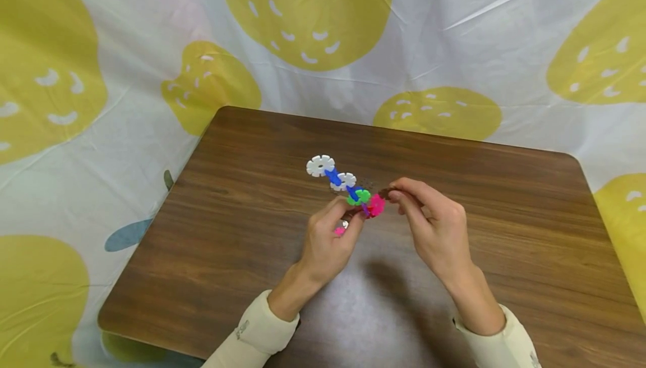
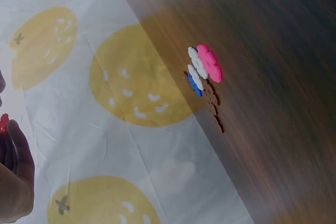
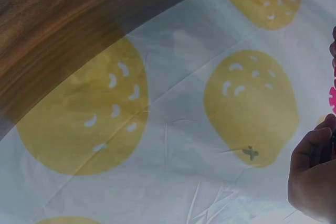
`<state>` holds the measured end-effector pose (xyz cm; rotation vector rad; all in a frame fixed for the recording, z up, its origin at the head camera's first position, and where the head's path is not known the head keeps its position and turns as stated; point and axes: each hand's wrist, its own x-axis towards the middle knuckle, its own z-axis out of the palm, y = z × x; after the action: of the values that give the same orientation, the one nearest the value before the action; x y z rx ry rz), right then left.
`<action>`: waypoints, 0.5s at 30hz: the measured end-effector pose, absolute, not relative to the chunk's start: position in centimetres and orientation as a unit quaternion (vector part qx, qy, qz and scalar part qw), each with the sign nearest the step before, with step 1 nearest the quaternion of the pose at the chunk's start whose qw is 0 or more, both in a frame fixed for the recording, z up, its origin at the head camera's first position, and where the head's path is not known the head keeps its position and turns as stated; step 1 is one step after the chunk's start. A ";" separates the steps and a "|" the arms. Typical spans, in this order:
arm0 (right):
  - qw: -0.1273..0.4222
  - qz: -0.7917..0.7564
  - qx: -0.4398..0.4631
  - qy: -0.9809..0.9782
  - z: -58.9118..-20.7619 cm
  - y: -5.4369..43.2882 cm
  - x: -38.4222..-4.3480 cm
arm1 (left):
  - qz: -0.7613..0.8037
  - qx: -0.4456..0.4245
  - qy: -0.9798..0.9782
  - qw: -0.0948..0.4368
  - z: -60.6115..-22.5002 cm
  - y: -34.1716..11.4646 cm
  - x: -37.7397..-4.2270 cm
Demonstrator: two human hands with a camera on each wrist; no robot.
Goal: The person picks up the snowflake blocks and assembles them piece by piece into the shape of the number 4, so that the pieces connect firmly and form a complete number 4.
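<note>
A chain of interlocked notched plastic discs runs up and left from my left hand [image 1: 328, 239], which pinches it near its lower end. Along it come a white disc [image 1: 314, 169], blue discs [image 1: 333, 176], another white disc, a green disc [image 1: 361, 196] and a bright pink disc [image 1: 377, 205]. Purple and red bits show by the fingertips, partly covered. My right hand [image 1: 439, 228] pinches a brown disc [image 1: 386, 192] at the pink disc's edge; whether the two are joined I cannot tell. In the right wrist view, the pink disc [image 3: 333, 98] shows only at the border.
Loose discs lie on the wooden table [image 1: 227, 188]: pink [image 2: 210, 63], white [image 2: 197, 61], blue [image 2: 194, 84] and brown [image 2: 211, 93] in the left wrist view. My left hand partly covers them in the head view. A fruit-print cloth [image 1: 323, 87] hangs behind the table.
</note>
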<state>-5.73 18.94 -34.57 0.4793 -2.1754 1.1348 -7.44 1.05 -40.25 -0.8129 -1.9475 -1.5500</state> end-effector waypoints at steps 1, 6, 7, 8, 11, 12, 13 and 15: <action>0.312 0.430 0.180 -0.828 -34.7 19.0 -5.7 | -0.572 -0.300 -0.718 0.258 -40.2 1.0 -7.4; 0.305 0.433 0.171 -0.831 -35.1 19.0 -5.6 | -0.580 -0.303 -0.712 0.255 -40.2 1.1 -7.4; 0.304 0.436 0.168 -0.830 -35.1 19.0 -5.6 | -0.581 -0.303 -0.711 0.254 -40.2 1.2 -7.4; 0.305 0.439 0.167 -0.829 -35.1 19.0 -5.5 | -0.583 -0.303 -0.710 0.254 -40.2 1.2 -7.3; 0.308 0.451 0.169 -0.820 -35.2 18.9 -5.5 | -0.588 -0.299 -0.707 0.255 -40.4 1.4 -7.2; 0.309 0.454 0.170 -0.818 -35.2 18.9 -5.4 | -0.591 -0.299 -0.705 0.254 -40.4 1.4 -7.2; 0.310 0.457 0.172 -0.816 -35.3 18.8 -5.4 | -0.593 -0.299 -0.703 0.254 -40.4 1.4 -7.2; 0.310 0.461 0.175 -0.813 -35.3 18.8 -5.5 | -0.601 -0.299 -0.697 0.252 -40.5 1.5 -7.2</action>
<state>-5.45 18.85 -35.33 0.4632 -2.1468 1.2163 -7.21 1.51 -40.52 -0.8146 -1.8954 -1.6349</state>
